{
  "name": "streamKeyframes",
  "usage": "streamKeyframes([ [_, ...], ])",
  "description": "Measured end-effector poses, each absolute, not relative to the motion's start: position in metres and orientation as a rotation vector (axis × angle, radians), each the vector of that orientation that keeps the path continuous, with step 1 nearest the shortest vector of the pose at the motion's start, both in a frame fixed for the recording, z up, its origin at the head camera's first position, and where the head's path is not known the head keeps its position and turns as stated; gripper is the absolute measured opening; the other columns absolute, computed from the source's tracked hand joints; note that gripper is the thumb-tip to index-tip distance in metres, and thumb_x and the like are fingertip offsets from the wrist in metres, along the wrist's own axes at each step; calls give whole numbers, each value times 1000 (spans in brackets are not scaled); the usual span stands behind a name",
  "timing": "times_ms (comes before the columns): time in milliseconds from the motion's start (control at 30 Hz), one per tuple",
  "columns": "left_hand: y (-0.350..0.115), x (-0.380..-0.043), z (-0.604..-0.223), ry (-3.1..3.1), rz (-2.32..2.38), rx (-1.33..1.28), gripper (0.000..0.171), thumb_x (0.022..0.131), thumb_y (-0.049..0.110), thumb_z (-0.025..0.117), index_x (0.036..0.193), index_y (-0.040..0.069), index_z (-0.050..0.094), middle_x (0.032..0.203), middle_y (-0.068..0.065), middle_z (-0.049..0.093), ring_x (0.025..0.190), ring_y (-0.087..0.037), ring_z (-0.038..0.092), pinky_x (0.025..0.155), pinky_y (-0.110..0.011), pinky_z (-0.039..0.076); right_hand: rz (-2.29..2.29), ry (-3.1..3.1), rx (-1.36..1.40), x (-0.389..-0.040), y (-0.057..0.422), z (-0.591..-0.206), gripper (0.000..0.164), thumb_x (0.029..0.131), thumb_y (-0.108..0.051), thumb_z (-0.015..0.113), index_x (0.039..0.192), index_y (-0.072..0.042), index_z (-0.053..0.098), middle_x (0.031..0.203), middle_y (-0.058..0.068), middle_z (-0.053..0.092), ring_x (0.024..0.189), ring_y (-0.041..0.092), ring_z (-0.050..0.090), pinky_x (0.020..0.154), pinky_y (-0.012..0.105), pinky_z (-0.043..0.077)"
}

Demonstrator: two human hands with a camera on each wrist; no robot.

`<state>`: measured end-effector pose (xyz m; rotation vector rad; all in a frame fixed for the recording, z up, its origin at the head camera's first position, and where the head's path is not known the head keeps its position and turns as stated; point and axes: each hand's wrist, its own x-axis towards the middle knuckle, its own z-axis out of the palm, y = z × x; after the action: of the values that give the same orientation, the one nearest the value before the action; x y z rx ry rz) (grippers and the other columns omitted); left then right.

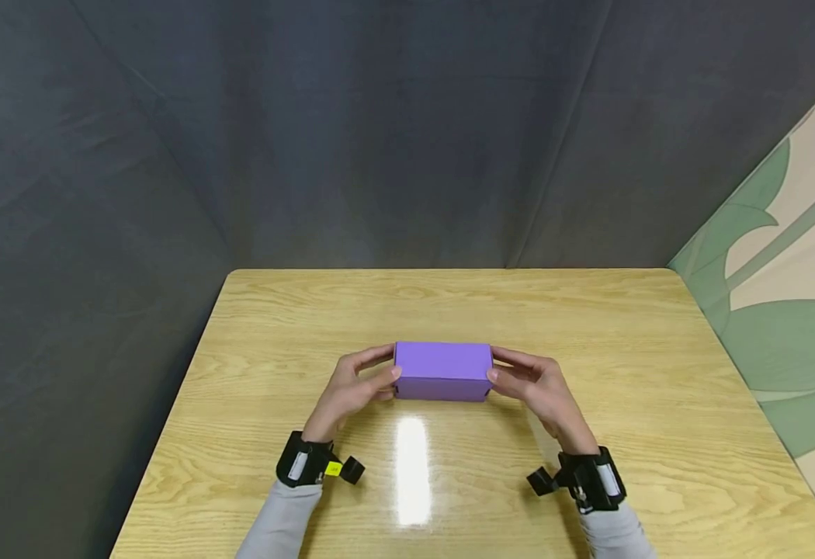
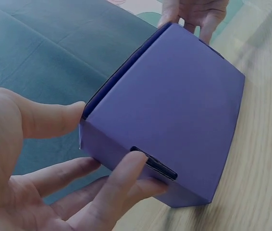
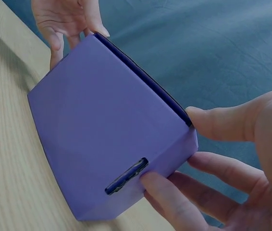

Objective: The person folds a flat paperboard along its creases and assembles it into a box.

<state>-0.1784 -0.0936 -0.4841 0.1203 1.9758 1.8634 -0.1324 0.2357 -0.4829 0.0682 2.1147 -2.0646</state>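
A closed purple cardboard box [image 1: 442, 361] is held lengthwise between two hands over the middle of the wooden table. My left hand [image 1: 348, 386] grips its left end, thumb at the near top corner and fingers spread along the end face. At the opposite end, my right hand [image 1: 543, 390] holds it in a mirrored grip. In the left wrist view, a narrow dark slot [image 2: 154, 163] shows at the box's end edge, close to a fingertip. The right wrist view has a similar slot [image 3: 126, 176]. Whether the underside touches the table, I cannot tell.
The light wooden table [image 1: 296, 310] reaches back to a dark grey cloth [image 1: 407, 140], which also hangs along the left side. A green and cream patterned surface [image 1: 785, 334] lies beyond the right edge. Each wrist wears a black camera strap [image 1: 305, 458].
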Motion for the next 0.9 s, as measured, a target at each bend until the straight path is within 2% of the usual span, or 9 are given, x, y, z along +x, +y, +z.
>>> streamKeyframes([
  [300, -93, -184, -484, 2029, 1850, 145, 55, 100, 12, 77, 151, 6, 60, 154, -24, 56, 98, -26, 78, 85, -38, 66, -2054, 2161, 122, -136, 232, -482, 58, 98, -7, 77, 150, 4, 56, 147, 34, 59, 111, 7, 74, 94, 33, 63],
  [500, -93, -188, -481, 2019, 1844, 142, 55, 99, 13, 77, 151, 8, 60, 155, -22, 56, 100, -26, 78, 87, -38, 66, -2040, 2192, 129, -137, 231, -480, 57, 97, -9, 78, 150, 2, 58, 146, 33, 60, 112, 10, 74, 93, 33, 63],
  [600, -94, -190, -480, 2015, 1818, 163, 56, 99, 15, 77, 152, 7, 59, 156, -22, 54, 105, -29, 77, 90, -41, 66, -2031, 2200, 125, -138, 231, -480, 58, 97, -10, 79, 150, 2, 58, 145, 32, 61, 114, 13, 74, 93, 33, 63],
  [733, -97, -191, -482, 2035, 1736, 199, 59, 100, 21, 76, 153, 5, 55, 158, -21, 52, 120, -35, 71, 97, -44, 63, -1970, 2207, 106, -137, 233, -481, 62, 99, -19, 78, 153, 2, 54, 153, 30, 56, 127, 29, 70, 96, 35, 63],
  [833, -98, -190, -486, 2036, 1700, 171, 65, 101, 31, 75, 155, 4, 51, 158, -21, 52, 129, -40, 66, 99, -44, 62, -1908, 2187, 104, -136, 234, -483, 66, 105, -31, 71, 157, 1, 47, 157, 29, 50, 131, 39, 65, 99, 41, 62],
  [900, -97, -188, -490, 2023, 1692, 131, 68, 102, 38, 73, 155, 2, 50, 156, -23, 54, 132, -41, 64, 99, -45, 62, -1873, 2147, 115, -136, 234, -485, 68, 108, -38, 64, 159, 2, 43, 157, 29, 50, 131, 38, 65, 102, 45, 61],
])
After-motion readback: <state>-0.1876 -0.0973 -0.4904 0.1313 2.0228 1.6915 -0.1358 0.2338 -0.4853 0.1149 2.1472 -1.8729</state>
